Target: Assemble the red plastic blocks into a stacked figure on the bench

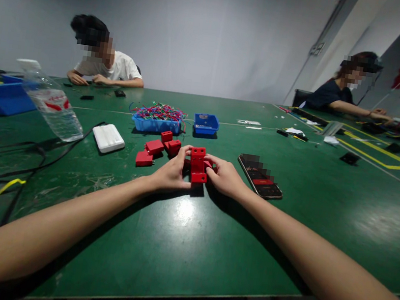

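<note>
My left hand (172, 172) is closed on the left side of a red plastic block (197, 167) with round holes at its ends and a recess in its middle. The block is held upright just over the green table. From the other side, the fingers of my right hand (226, 176) pinch its right edge. A bit of red shows between those fingers; whether it is a separate piece, I cannot tell. Beyond my left hand lie several red plug-like blocks (154, 147), some with thin metal pins sticking out.
Behind the blocks stand a blue tray (157, 125) heaped with coloured wires and a small blue tray (206, 125). A phone (260, 177) lies to the right. Leftward are a white box (108, 138), a tilted water bottle (55, 107) and black cable (39, 167). Two people sit across.
</note>
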The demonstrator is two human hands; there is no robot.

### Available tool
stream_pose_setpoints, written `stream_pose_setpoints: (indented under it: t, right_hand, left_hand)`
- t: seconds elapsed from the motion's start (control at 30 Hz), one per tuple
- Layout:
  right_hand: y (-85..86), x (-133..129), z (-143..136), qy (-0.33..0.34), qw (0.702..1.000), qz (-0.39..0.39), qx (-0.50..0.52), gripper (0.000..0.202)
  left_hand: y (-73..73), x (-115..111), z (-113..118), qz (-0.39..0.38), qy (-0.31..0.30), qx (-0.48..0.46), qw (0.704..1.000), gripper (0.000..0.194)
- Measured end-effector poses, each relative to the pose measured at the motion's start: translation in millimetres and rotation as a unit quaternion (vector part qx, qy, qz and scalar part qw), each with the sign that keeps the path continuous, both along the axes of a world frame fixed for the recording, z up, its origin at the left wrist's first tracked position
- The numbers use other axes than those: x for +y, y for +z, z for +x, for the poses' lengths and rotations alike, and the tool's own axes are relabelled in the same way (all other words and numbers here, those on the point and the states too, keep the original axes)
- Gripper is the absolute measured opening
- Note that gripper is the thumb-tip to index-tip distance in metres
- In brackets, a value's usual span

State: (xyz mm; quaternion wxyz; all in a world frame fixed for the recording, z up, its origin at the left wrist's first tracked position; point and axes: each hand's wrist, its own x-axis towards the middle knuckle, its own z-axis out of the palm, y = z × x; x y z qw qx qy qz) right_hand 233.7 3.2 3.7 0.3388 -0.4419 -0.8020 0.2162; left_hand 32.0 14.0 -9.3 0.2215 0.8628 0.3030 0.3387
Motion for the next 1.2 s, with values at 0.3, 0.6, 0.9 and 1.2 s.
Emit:
stream_pose_setpoints:
  t: [0.3,0.6,0.9,1.2]
  right_hand:
    - [-0.9,0,7,-0.033,0.982,0.055,-0.178,0.042]
    - [-10.8,8,5,-0.156,0.985,0.042,-0.064,0.031]
    - [-12.7,14,-2,-0.131,0.918,-0.14,0.347,0.034]
    - [-3.4,9,-4,-0.081,0.869,-0.2,0.444,0.04]
  left_hand:
    - [3.7,-4,0,0.028,0.002,0.025,0.999,0.093]
    - [1.3,-4,2,0.012,0.057,0.023,0.998,0.091]
    - [-0.5,0,1,0.007,0.088,0.004,0.996,0.085]
    - [0.9,0,1,0.012,0.069,-0.004,0.998,0.087]
